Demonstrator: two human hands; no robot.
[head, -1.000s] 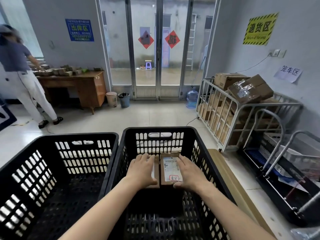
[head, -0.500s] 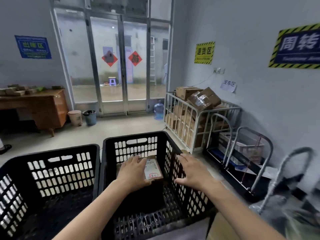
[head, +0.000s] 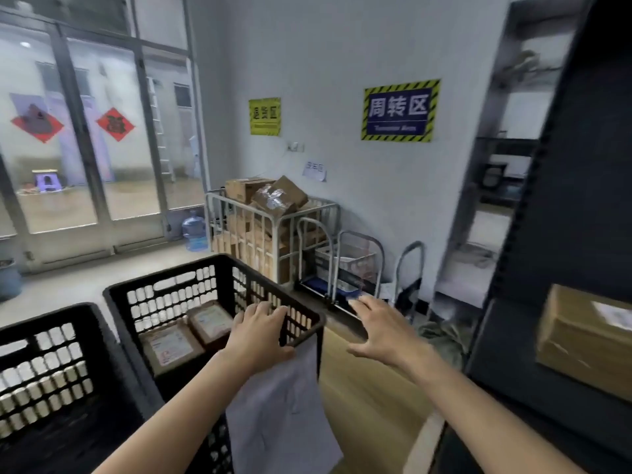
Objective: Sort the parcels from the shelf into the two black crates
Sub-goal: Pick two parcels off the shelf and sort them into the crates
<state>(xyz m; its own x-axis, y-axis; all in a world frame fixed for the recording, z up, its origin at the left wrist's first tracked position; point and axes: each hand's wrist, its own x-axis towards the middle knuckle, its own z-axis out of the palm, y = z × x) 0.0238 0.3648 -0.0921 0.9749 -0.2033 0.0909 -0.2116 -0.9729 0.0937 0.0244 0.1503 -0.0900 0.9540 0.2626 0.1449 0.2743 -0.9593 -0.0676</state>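
Observation:
Two black crates stand side by side: the left crate (head: 44, 340) and the right crate (head: 178, 285). Two small brown parcels with white labels, one (head: 169, 347) beside the other (head: 208, 323), lie flat inside the right crate. My left hand (head: 260, 331) hovers with straight fingers over that crate's right rim, holding nothing. My right hand (head: 383, 333) is spread open in the air right of the crate, empty. A brown cardboard parcel (head: 584, 340) sits on the dark shelf (head: 564, 234) at the right.
A white sheet (head: 284, 405) hangs on the right crate's outer side. A wire cage of cardboard boxes (head: 270, 227) and hand trolleys (head: 355, 265) stand by the wall. A water bottle (head: 194, 230) sits near the glass doors. Wooden surface (head: 366, 388) lies between crate and shelf.
Both hands have let go of the parcels, which now lie in the right crate. The hands rose and moved right, and my view turned right toward the shelf.

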